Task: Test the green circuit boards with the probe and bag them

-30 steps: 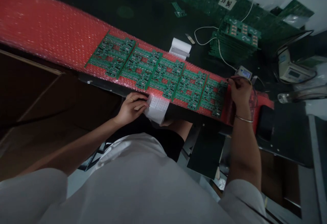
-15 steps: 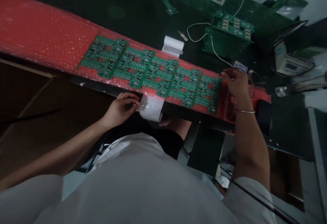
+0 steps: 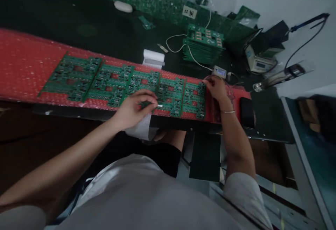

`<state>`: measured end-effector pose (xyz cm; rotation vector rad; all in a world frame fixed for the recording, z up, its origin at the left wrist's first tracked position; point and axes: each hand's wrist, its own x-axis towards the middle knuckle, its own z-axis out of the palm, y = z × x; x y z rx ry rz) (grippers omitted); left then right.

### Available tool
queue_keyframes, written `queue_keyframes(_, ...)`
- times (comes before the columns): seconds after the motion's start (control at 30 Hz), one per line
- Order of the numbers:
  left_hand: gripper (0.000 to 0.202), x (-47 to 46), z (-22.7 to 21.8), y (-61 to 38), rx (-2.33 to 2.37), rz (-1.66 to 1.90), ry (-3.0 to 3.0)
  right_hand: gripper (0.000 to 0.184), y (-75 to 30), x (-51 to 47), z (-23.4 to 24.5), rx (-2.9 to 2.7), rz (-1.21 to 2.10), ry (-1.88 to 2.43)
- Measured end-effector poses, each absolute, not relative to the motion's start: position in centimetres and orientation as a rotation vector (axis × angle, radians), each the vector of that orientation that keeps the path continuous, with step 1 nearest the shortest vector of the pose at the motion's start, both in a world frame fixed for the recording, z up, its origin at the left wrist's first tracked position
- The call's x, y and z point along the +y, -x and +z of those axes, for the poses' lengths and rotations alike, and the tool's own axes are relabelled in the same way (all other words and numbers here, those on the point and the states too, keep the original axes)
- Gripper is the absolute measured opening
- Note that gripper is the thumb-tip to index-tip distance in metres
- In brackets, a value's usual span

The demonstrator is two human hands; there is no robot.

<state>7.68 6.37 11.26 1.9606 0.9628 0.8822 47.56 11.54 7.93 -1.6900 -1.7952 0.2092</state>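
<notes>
A row of green circuit boards [image 3: 170, 83] lies on red bubble wrap [image 3: 28, 72]. My left hand [image 3: 131, 111] hovers over the front of the middle boards, its thumb and forefinger pinching a small white label [image 3: 159, 106]. Below it, a white label strip [image 3: 140, 128] hangs over the table's front edge, partly hidden by the hand. At the row's right end, my right hand [image 3: 217, 89] is closed in a pinch beside the upper corner of the last board [image 3: 187, 99]. Whatever lies between those fingertips is hidden.
Behind the row sit a white roll [image 3: 153, 56], a stack of boards [image 3: 201, 51] and a small meter [image 3: 219, 72] with a white cable. A black case [image 3: 247, 113] rests at the right, near a clear tube [image 3: 280, 76]. A white mouse [image 3: 123, 6] lies farther back.
My left hand has moved right and up from the hanging strip to above the boards, carrying the small white label. My right hand stays by the last board. The view has shifted right.
</notes>
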Motion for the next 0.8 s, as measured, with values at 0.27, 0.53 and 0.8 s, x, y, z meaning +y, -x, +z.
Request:
queue_keyframes(0.27,0.011,12.9,9.5,-19.3,0.665,0.791,-2.025,0.023,-47.1,11.6,7.3,-1.858,0.215,1.715)
queue_keyframes(0.53,0.010,16.4,7.9,-24.0,0.740,0.668,-2.105,0.020,-46.8,11.6,7.2,-1.891,0.157,1.773)
queue_keyframes(0.8,0.010,17.6,8.1,-26.6,0.855,0.537,-2.167,0.025,-46.9,12.2,6.7,-1.894,0.114,1.844)
